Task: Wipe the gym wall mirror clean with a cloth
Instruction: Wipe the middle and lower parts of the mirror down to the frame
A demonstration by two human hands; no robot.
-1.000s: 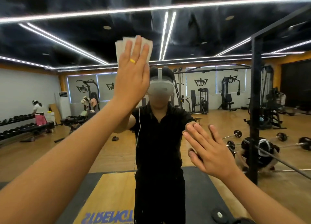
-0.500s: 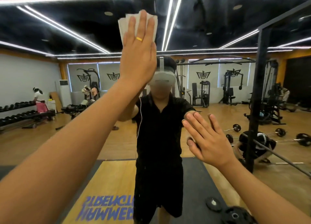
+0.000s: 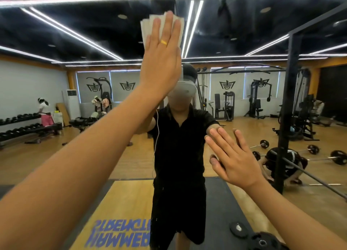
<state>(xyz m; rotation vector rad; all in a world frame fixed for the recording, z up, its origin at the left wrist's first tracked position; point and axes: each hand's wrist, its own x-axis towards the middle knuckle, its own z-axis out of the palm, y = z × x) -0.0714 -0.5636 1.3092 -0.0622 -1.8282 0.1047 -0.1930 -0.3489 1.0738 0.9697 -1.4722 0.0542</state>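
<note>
The left hand (image 3: 161,62), fingers straight and together, is pressing the folded white cloth (image 3: 147,27) on the big glass gym wall mirror (image 3: 244,34) at upper centre, while the right hand (image 3: 232,156), fingers spread, is bracing bare-palmed at lower right and probably risking fresh smudges.

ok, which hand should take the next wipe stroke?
Left. The left hand presses the cloth flat against the mirror, high up; the right hand is bare and open, lower down, holding no cloth.
</note>
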